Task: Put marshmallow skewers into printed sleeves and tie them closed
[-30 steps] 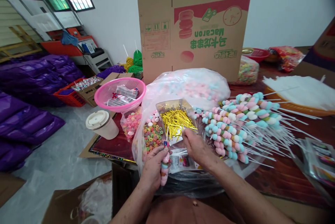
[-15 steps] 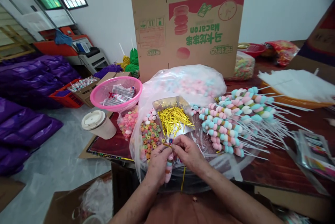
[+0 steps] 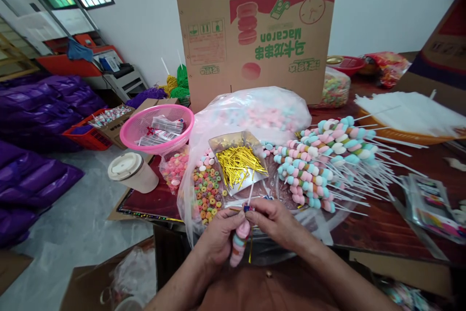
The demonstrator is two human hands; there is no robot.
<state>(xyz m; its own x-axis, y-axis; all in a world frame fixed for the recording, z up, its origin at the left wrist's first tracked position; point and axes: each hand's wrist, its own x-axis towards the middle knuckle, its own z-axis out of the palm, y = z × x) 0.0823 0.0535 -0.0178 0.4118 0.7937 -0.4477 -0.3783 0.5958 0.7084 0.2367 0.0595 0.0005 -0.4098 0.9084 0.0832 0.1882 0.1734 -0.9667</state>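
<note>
Fingers pinch the marshmallow skewer near, perhaps past, the table edge.

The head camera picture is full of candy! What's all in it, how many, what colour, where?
Table: 1, red-brown, centre to right
Candy skewer: 1, pink, blue and brown, front centre
Skewer pile: uncountable, mostly pink and blue, right of centre
Gold strips: many, gold, open packet, centre
Ring candies: many, multicoloured, left of gold strips
Large bag: 1, clear, behind gold strips
Pink basket: 1, pink, left on table
Lidded cup: 1, off-white, left table edge
Red crate: 1, red, left of pink basket
Macaron box: 1, brown, standing behind
Orange basket: 1, orange, far right
Purple bags: several, purple, far left
Left hand: 1, bare, holding the candy skewer
Right hand: 1, bare, at candy skewer's upper end
</note>
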